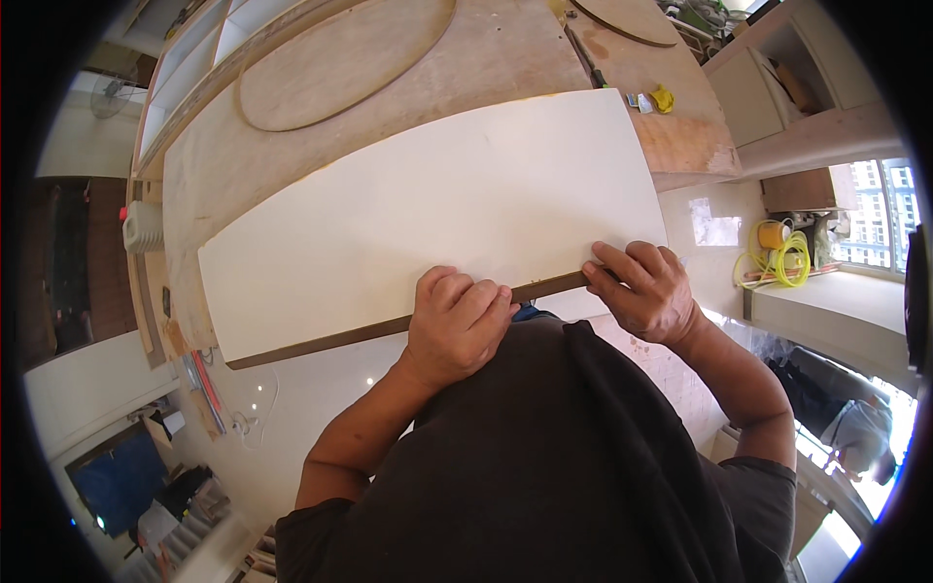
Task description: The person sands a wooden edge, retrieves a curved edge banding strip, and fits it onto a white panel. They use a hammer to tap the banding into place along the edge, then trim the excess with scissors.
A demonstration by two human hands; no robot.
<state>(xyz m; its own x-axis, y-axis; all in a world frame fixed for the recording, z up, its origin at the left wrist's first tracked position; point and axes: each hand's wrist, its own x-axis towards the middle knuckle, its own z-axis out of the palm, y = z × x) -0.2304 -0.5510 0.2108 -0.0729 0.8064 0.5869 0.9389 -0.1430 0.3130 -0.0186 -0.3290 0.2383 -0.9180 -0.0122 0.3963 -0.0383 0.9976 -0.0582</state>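
A large white board (437,194) lies flat across the wooden worktable (544,44) in front of me. Its far side curves, and its near edge shows as a brown band (321,348). My left hand (459,321) is closed on that near edge around the middle, fingers curled over the top and the fingertips bunched toward the right. Closer to the board's right end, my right hand (646,291) grips the same edge, with bent fingers on the white face. What the fingers do below the edge is hidden.
Thin curved strips (384,92) rest on the worktable beyond the board. A yellow item (662,98) and a dark-handled tool (591,63) lie at its right. A white jug (144,227) stands left. Yellow hose (792,260) sits coiled by the window; another person (860,437) is behind at right.
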